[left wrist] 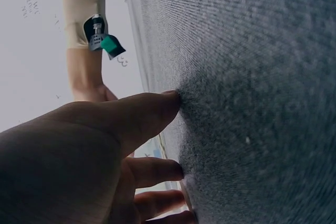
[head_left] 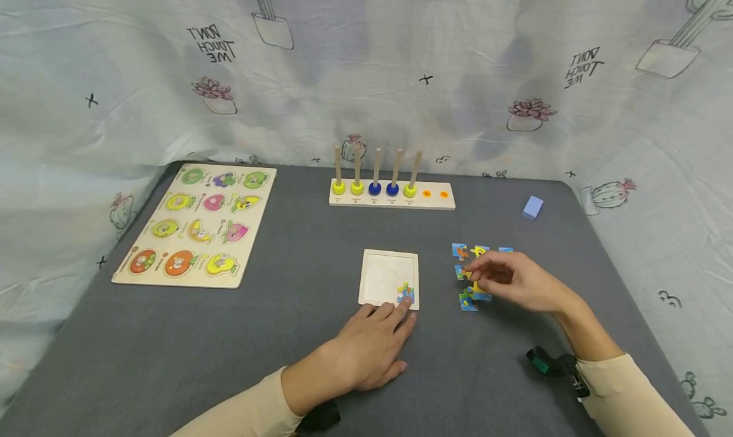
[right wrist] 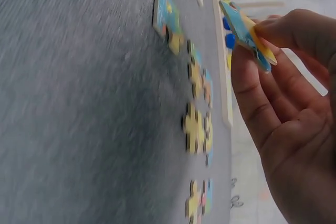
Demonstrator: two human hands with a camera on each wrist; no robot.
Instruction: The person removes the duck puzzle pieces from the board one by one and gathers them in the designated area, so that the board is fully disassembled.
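Between thumb and fingertips, my right hand (head_left: pixel 525 280) pinches a jigsaw piece (right wrist: pixel 244 31) with blue and yellow on it, held above the table in the right wrist view. Several loose jigsaw pieces (head_left: pixel 460 251) lie around and partly beneath that hand. To their left sits a small square wooden puzzle tray (head_left: pixel 378 273), with joined colourful pieces (head_left: pixel 405 291) in its near right corner. My left hand (head_left: pixel 366 351) rests at the tray's near edge, fingers extended, the fingertips touching the edge and that corner. Its thumb touches the grey cloth in the left wrist view.
A wooden fruit puzzle board (head_left: pixel 189 224) lies at the left. Toward the back stands a peg board (head_left: pixel 438 203) with upright pegs and yellow and blue rings. A blue block (head_left: pixel 532 207) sits at the back right of the grey table (head_left: pixel 309 252). Printed cloth hangs behind.
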